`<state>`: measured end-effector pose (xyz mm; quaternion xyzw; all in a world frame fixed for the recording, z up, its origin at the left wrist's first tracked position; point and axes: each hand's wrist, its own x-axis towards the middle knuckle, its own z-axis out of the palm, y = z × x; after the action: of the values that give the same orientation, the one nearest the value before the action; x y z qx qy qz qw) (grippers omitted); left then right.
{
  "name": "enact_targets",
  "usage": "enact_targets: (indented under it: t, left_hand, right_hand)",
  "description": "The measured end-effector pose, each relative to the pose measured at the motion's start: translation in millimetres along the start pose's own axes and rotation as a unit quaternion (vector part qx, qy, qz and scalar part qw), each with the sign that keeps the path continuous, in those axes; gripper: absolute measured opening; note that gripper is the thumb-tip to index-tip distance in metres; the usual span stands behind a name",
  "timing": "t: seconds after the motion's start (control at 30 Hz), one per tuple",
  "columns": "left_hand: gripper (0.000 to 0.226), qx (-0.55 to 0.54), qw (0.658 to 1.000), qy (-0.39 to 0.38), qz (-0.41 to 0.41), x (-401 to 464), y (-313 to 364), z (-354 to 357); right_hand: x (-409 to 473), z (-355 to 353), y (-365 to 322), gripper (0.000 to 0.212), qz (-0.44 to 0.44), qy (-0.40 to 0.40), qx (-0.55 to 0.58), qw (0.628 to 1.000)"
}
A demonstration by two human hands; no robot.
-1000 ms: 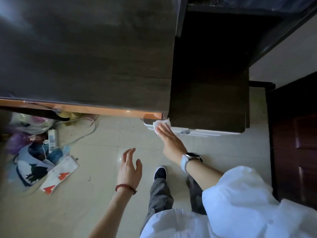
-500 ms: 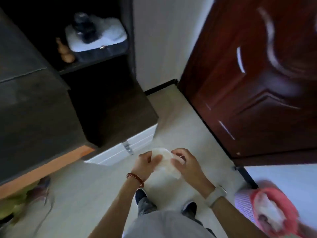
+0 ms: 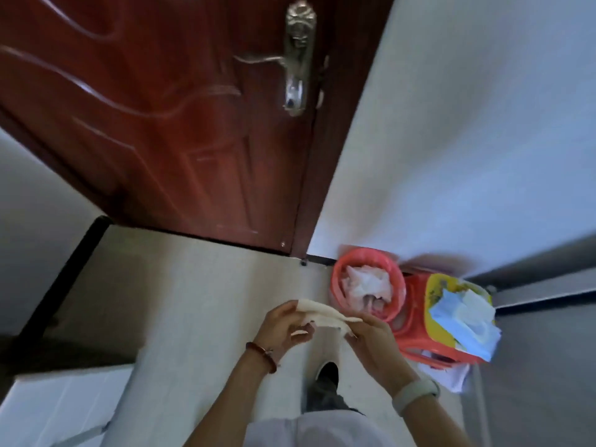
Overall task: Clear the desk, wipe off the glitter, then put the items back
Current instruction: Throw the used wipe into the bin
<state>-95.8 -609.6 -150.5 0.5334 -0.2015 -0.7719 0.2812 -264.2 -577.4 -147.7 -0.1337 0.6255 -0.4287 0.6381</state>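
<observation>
Both hands, left hand (image 3: pixel 283 327) and right hand (image 3: pixel 371 337), pinch a used wipe (image 3: pixel 322 312) near the pink wastebasket (image 3: pixel 337 285); wiping looks finished, returning items remains.

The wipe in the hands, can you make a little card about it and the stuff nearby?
held thing: white wipe, stretched between both hands
left hand: pinches the wipe's left end
right hand: pinches its right end
bin: red basket with crumpled tissues, on the floor by the wall
next to bin: tissue pack on a red stool
behind: brown door, shut

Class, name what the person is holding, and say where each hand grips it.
A white wipe: left hand pinches its left end, right hand its right end.
</observation>
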Motion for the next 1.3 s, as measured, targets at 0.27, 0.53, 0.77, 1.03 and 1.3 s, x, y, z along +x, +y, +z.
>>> enact_targets:
  t: [0.27, 0.53, 0.77, 1.03, 1.3]
  left_hand:
    - [0.012, 0.476, 0.871, 0.027, 0.116, 110, -4, 115]
    - [0.058, 0.711, 0.701, -0.003, 0.053, 235, -53, 94]
    - [0.062, 0.754, 0.657, -0.01, 0.007, 265, -60, 68]
    - [0.05, 0.681, 0.715, 0.126, 0.096, 179, 9, 54]
    - [0.039, 0.524, 0.731, 0.412, 0.145, -14, 55, -39]
  right_hand:
    - [95, -114, -33, 0.023, -0.055, 0.13, -0.235, 0.962]
    - [240, -149, 5, 0.046, -0.028, 0.199, -0.334, 0.921]
    - [240, -146, 19, 0.043, -0.048, 0.105, -0.427, 0.897]
    - [172, -71, -45, 0.032, -0.162, -0.002, -0.581, 0.798]
    - [77, 101, -73, 0.056, -0.315, -0.236, -0.622, 0.677]
